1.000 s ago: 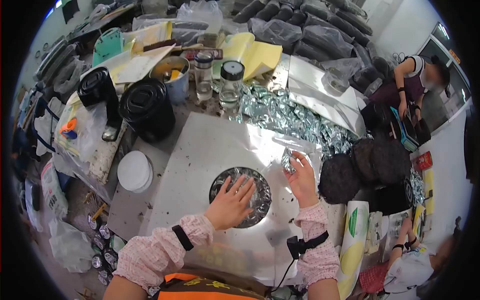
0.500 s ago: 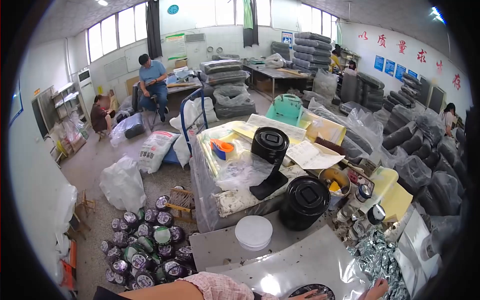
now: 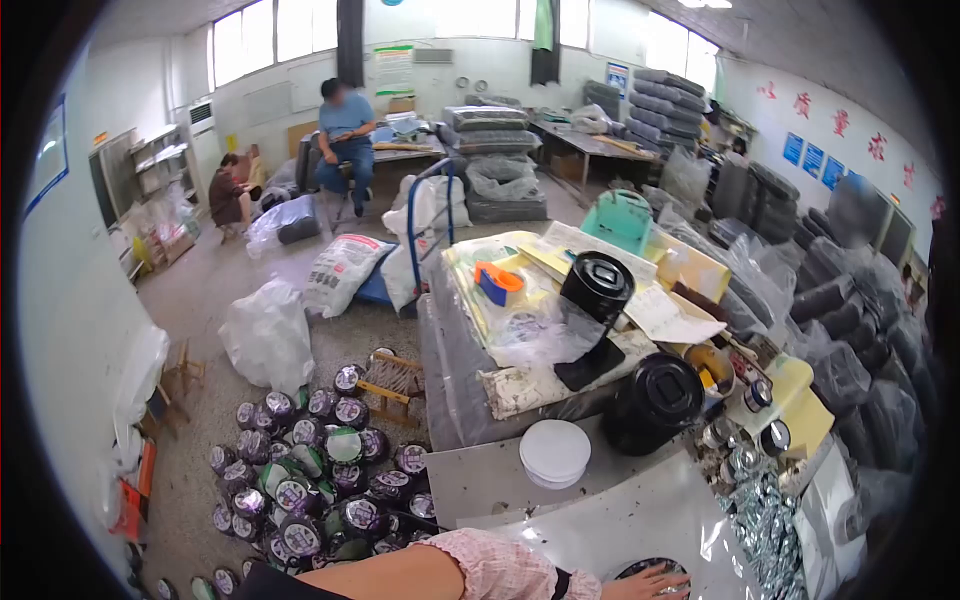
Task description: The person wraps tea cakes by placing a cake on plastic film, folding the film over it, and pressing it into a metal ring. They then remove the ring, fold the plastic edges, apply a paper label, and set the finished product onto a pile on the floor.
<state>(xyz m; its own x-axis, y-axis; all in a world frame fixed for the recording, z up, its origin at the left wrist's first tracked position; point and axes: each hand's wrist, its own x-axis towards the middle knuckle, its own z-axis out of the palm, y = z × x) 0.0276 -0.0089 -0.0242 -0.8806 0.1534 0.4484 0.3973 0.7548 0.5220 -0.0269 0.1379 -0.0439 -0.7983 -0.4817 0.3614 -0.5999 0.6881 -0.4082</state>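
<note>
1. Disc [image 3: 648,566] in foil is lying on the silver sheet [image 3: 640,515] at the bottom edge
2. Left hand [image 3: 652,585] is resting on it, fingers spread flat
3. Wrapped rounds [image 3: 310,480] are lying heaped on the floor [image 3: 330,340]

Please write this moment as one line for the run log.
left hand: flat on foil-wrapped disc | right hand: out of view | silver sheet: under disc

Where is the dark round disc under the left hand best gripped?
Probably by its far rim, pinched from above: the disc lies flat on the silver sheet, so only its edge offers purchase. The left hand rests spread on top.
</note>
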